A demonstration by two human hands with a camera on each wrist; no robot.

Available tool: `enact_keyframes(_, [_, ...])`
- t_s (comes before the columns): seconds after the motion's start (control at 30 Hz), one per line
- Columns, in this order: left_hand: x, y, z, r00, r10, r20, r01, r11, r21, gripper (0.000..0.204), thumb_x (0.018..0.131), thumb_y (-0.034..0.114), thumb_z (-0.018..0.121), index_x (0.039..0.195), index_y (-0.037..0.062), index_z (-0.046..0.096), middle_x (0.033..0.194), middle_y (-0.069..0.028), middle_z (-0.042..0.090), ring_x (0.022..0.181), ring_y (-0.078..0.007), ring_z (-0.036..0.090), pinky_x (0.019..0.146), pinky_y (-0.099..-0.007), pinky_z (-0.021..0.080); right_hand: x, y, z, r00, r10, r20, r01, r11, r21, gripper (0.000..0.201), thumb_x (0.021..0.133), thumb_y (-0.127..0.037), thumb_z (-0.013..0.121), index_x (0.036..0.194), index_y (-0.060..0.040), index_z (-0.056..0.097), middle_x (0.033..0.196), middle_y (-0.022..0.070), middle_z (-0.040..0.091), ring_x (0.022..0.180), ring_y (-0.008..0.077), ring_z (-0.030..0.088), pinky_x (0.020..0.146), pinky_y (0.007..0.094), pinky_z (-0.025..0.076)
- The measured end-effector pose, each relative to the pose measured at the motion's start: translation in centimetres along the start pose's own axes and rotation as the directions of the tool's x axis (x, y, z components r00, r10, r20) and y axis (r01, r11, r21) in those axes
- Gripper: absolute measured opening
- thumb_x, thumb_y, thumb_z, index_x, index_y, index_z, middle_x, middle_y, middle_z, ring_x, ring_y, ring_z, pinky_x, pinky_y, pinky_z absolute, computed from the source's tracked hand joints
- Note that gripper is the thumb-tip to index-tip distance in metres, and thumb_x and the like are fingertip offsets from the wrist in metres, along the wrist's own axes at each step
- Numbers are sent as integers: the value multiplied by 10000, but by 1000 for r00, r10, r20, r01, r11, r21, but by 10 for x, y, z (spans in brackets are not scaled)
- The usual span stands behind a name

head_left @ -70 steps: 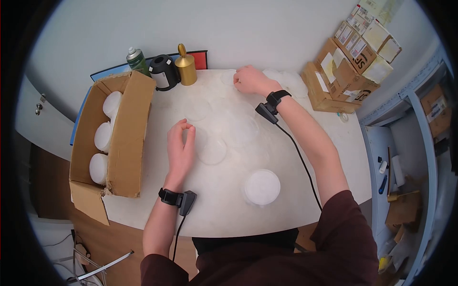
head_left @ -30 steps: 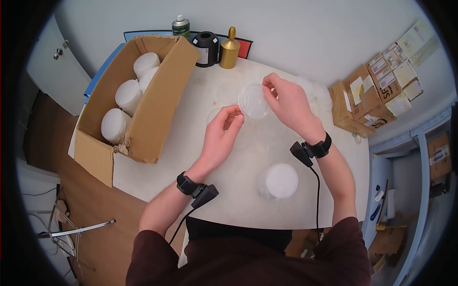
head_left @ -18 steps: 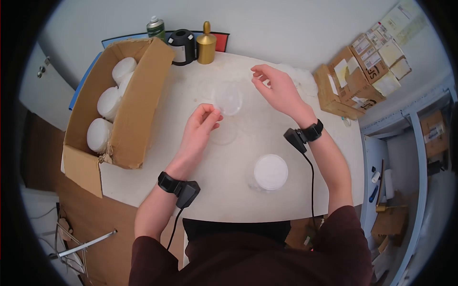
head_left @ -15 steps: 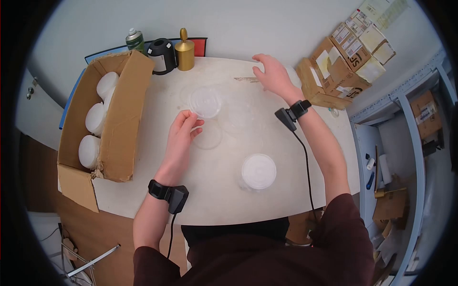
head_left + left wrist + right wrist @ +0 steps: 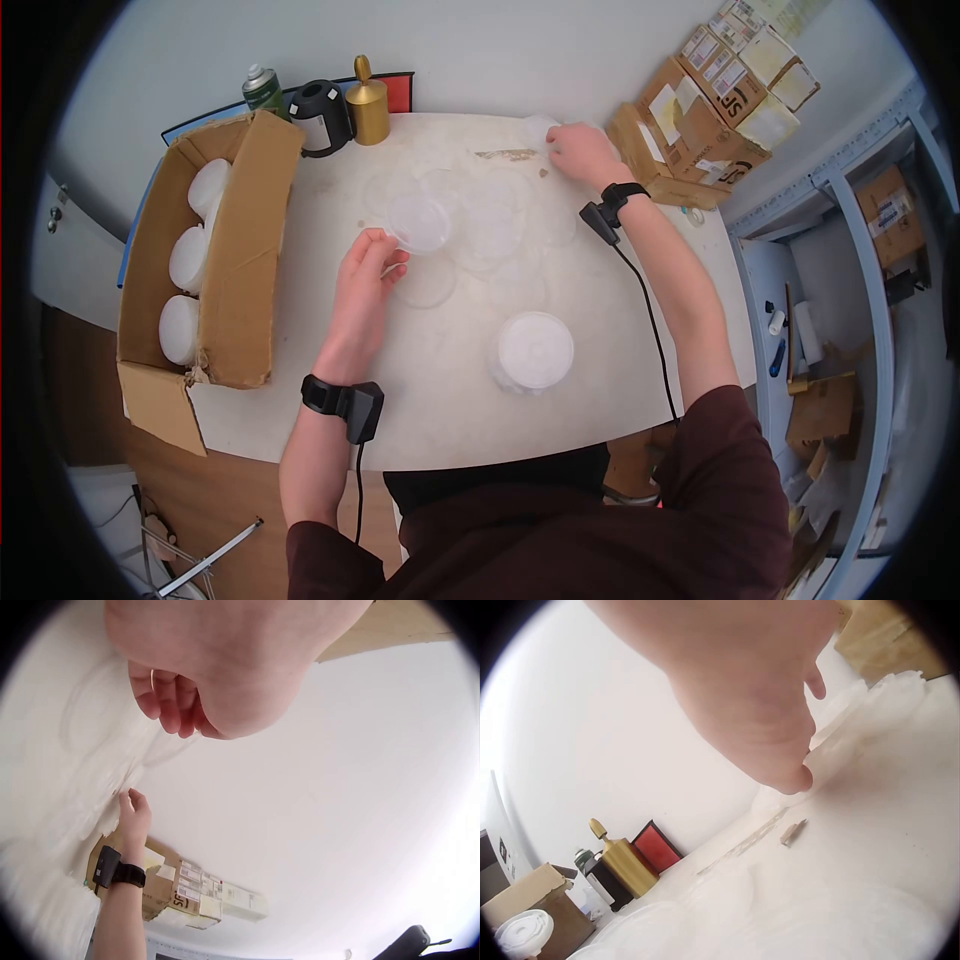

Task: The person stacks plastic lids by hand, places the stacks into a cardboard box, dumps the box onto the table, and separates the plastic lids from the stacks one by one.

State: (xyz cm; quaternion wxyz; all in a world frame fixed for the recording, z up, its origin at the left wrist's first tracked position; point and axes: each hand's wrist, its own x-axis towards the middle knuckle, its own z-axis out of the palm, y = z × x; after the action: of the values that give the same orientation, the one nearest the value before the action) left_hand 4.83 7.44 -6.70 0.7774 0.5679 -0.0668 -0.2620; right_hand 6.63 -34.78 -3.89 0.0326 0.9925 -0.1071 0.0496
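Note:
My left hand [image 5: 362, 285] pinches the rim of a round clear plastic lid [image 5: 420, 222] between thumb and fingers, above the table. In the right wrist view that same lid [image 5: 525, 932] shows as a ridged white disc. At the back right, my right hand [image 5: 585, 155] has curled fingers on the edge of thin translucent plastic lids [image 5: 847, 735]. Its thumb and fingertips pinch at that edge, and the hand hides part of them. A white-lidded round tub [image 5: 536, 350] stands near the table's front. More clear discs [image 5: 495, 215] lie flat in the middle.
On the left, an open cardboard box [image 5: 245, 300] holds several white-lidded tubs [image 5: 190, 260]. A spray can [image 5: 263, 92], a black holder [image 5: 322, 118] and a brass canister [image 5: 368, 110] stand along the back. Stacked cartons [image 5: 690, 125] fill the right back corner.
My left hand, empty at first, now holds a lid. Both hands were at that lid a second ago; the right let go and reached to the translucent lids at the back right.

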Motion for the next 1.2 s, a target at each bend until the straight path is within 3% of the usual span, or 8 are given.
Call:
enact_keyframes(0.13, [-4, 7, 2, 1000, 2, -12, -2, 1000, 20, 137, 1118, 306, 621, 1134, 171, 635, 1156, 70, 652, 1074, -61, 588, 1050, -305, 460, -18, -14, 9, 987, -138, -78, 139, 990, 14, 144, 928, -107, 671, 1036, -76, 763, 1183, 116, 774, 1103, 344, 708, 958, 469, 584])
enact_keyframes(0.2, [-6, 11, 6, 1000, -5, -22, 7, 998, 55, 172, 1107, 300, 609, 1111, 135, 654, 1135, 40, 643, 1097, -90, 583, 1065, -317, 463, -27, -18, 20, 921, -262, -287, 277, 961, 10, 75, 937, -105, 671, 969, -74, 732, 1157, 108, 753, 1103, 350, 680, 962, 465, 579])
enact_keyframes(0.53, [-7, 12, 4, 1000, -3, -8, 3, 998, 57, 146, 1122, 303, 616, 1166, 167, 642, 1126, 68, 647, 1065, -64, 607, 1047, -299, 471, -71, -56, -50, 969, -195, -149, 245, 814, 527, 171, 981, -233, 757, 1016, -66, 748, 1239, 115, 741, 1204, 340, 662, 1087, 440, 524])
enact_keyframes(0.6, [-8, 14, 5, 1000, -8, 8, 7, 996, 92, 145, 1125, 298, 617, 1173, 163, 639, 1132, 66, 653, 1064, -63, 611, 1037, -298, 474, -74, -66, -63, 981, -191, -32, 161, 711, 685, 207, 1015, -262, 771, 1013, -62, 721, 1415, 101, 702, 1308, 252, 652, 1134, 407, 493])
enact_keyframes(0.83, [5, 2, -8, 996, 39, -80, -40, 999, -15, 195, 1116, 304, 590, 1175, 130, 656, 1171, 23, 646, 1097, -101, 595, 1032, -319, 471, -69, -84, -75, 980, -193, -42, 136, 504, 853, 243, 1012, -288, 760, 1064, -52, 733, 1305, 89, 744, 1223, 249, 674, 1133, 431, 493])
enact_keyframes(0.9, [2, 8, -7, 971, 78, -226, -102, 990, -96, 204, 1118, 304, 591, 1187, 124, 657, 1171, 19, 643, 1075, -100, 597, 1005, -314, 480, -68, -82, -79, 972, -191, -136, 227, 618, 753, 262, 1010, -293, 753, 1087, -44, 725, 1305, 91, 737, 1221, 249, 665, 1134, 407, 492])
enact_keyframes(1.03, [8, 11, -19, 966, 95, -242, -140, 975, -175, 195, 1130, 273, 592, 1236, 123, 655, 1172, 35, 646, 1053, -89, 593, 971, -293, 490, -69, -73, -76, 953, -300, -33, 252, 730, 635, 325, 1010, -299, 740, 1203, -38, 726, 1352, 128, 729, 1272, 285, 662, 1141, 407, 496])
enact_keyframes(1.2, [9, 6, -15, 974, 104, -200, -120, 991, -66, 230, 1134, 289, 589, 1250, 99, 644, 1168, 25, 642, 1039, -79, 592, 975, -288, 490, -45, -9, -25, 988, -140, 66, 109, 934, 339, 584, 974, -304, 758, 1496, -69, 643, 1496, 200, 671, 1420, 363, 611, 1196, 458, 492])
